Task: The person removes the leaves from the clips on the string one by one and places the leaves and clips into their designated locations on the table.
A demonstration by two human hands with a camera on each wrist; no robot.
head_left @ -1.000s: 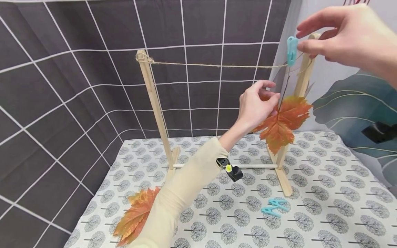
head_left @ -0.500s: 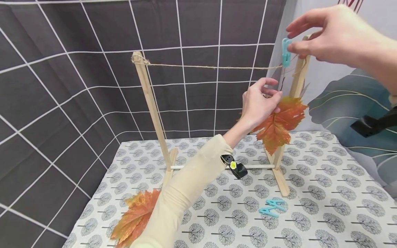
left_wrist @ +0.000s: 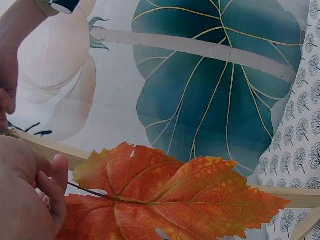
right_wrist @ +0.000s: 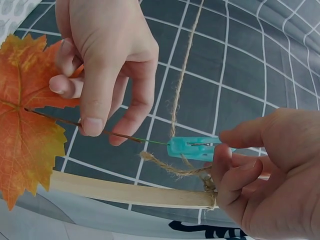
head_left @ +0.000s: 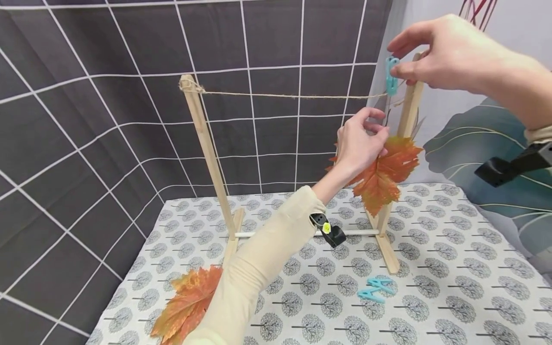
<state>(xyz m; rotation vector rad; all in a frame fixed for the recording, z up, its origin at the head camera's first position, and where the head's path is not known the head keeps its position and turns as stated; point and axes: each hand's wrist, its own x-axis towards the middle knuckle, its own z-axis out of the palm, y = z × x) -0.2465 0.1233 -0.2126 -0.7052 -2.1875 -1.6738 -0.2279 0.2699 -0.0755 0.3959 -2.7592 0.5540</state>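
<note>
A blue clothespin point(head_left: 392, 76) stands on the twine point(head_left: 276, 96) near the rack's right post, clamped where the stem's tip meets the line. My right hand point(head_left: 457, 55) pinches its upper end between thumb and fingers, as the right wrist view also shows. Below hangs an orange artificial maple leaf point(head_left: 381, 175), its stem running up to the clothespin's jaws. My left hand point(head_left: 360, 141) holds that thin stem point(right_wrist: 60, 119) between thumb and fingers. Behind the left hand, part of the leaf is hidden. In the left wrist view the leaf point(left_wrist: 150, 200) spreads beside the fingers.
Two more blue clothespins point(head_left: 375, 290) lie on the tree-patterned cloth point(head_left: 431, 316). Another orange leaf point(head_left: 189, 304) lies at the front left, partly under my left sleeve. The wooden rack has a left post point(head_left: 209, 153) and a white lower bar point(head_left: 355, 232). A dark gridded curtain hangs behind.
The head view has shifted slightly, so the rack and leaves appear farther left. Both hands keep their holds on the stem and the clothespin.
</note>
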